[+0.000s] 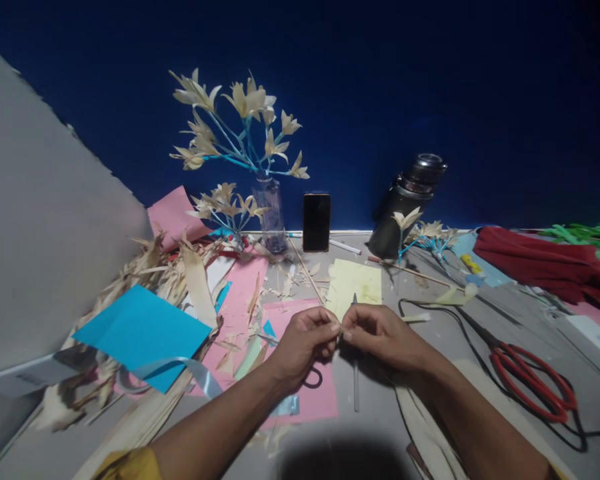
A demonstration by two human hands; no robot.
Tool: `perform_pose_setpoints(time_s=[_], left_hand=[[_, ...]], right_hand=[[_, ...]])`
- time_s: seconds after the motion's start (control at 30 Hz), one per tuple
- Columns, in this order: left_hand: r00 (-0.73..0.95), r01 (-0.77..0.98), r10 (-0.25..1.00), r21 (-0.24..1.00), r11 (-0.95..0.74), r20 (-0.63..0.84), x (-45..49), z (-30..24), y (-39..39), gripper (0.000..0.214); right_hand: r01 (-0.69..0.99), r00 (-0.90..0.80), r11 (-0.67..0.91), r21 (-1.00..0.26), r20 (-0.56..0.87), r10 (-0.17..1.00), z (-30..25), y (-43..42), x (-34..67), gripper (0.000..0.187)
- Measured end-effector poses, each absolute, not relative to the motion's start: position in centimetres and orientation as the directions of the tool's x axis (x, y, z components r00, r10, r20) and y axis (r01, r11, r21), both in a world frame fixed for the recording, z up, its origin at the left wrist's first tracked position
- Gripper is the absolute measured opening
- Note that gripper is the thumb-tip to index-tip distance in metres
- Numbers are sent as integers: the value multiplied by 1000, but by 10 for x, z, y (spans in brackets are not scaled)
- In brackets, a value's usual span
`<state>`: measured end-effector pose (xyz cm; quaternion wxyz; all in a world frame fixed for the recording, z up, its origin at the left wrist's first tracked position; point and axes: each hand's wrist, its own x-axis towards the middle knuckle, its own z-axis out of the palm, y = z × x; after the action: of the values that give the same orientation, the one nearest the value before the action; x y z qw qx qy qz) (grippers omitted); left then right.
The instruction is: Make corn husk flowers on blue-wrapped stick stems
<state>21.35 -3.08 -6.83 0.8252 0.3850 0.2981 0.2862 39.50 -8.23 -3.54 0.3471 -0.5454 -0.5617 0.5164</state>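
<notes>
My left hand (304, 339) and my right hand (380, 333) meet fingertip to fingertip above the table's middle. Both are closed in a pinch on a small pale strip (340, 328) held between them; it is too small to name surely. A thin stick or pen (355, 353) lies on the table just under my right hand. Pink paper (310, 400) lies beneath my left hand, with a dark scissor handle loop (314, 380) showing by that wrist. A pale yellow sheet (356, 283) lies just beyond my fingers.
A vase of cream paper flowers (270, 213), a black phone (316, 221) and a dark flask (405, 200) stand against the blue wall. Blue paper (140, 333) and dried leaf scraps (160, 267) lie left. Red-handled scissors (530, 380), black cable (430, 307), red cloth (545, 263) lie right.
</notes>
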Motion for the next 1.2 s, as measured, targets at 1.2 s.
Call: perform_pose_setpoints(time_s=[1.2], left_hand=[[276, -151, 950, 970, 190, -144, 169, -32, 31, 31]], right_hand=[[506, 264, -48, -861, 102, 959, -39, -71, 419, 23]])
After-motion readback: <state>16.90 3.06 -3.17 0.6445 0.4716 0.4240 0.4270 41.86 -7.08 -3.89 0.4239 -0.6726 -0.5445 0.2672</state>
